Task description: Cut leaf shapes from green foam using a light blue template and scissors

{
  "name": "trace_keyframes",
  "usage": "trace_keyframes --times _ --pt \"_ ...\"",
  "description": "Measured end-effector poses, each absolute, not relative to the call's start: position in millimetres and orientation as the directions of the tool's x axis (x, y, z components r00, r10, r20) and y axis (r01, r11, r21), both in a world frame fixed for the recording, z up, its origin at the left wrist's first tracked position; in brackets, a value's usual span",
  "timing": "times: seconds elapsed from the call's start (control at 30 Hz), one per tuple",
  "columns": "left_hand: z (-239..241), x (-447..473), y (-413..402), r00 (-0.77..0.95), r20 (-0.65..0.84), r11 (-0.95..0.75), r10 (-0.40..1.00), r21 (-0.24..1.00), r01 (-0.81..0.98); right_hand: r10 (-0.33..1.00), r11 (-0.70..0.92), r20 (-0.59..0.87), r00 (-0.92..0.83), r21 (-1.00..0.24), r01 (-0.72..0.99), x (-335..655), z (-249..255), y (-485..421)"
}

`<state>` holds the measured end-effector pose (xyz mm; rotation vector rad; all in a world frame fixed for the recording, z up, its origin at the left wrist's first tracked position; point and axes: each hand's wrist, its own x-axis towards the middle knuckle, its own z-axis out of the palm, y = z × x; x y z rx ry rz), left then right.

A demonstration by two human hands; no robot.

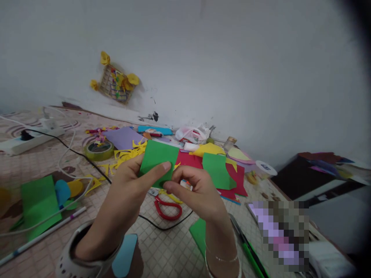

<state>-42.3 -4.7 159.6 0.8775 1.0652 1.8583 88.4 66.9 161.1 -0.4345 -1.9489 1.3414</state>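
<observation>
I hold a piece of green paper (158,158) up in front of me with both hands. My left hand (127,193) pinches its lower left side, thumb pressed across the front. My right hand (197,191) grips its lower right edge with curled fingers. Red-handled scissors (166,208) lie on the tiled floor just below my hands. More green paper (217,170) rests on red paper (237,177) beyond my right hand.
Yellow paper scraps (127,154), a tape roll (99,150), purple paper (124,138) and a power strip (29,139) with cables lie at left. A green sheet (37,202) and a pen (43,233) sit near left. A dark low table (301,177) stands right. A woven decoration (116,81) hangs on the wall.
</observation>
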Motion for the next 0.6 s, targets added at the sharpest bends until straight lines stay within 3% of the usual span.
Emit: trace_keyframes --times 0.6 --pt "159.2 -41.3 -5.1 -0.433 0.168 -0.308 0.886 0.91 -0.277 0.623 0.388 0.331 -0.709 -0.917 -0.087 91.5 163.4 67.5"
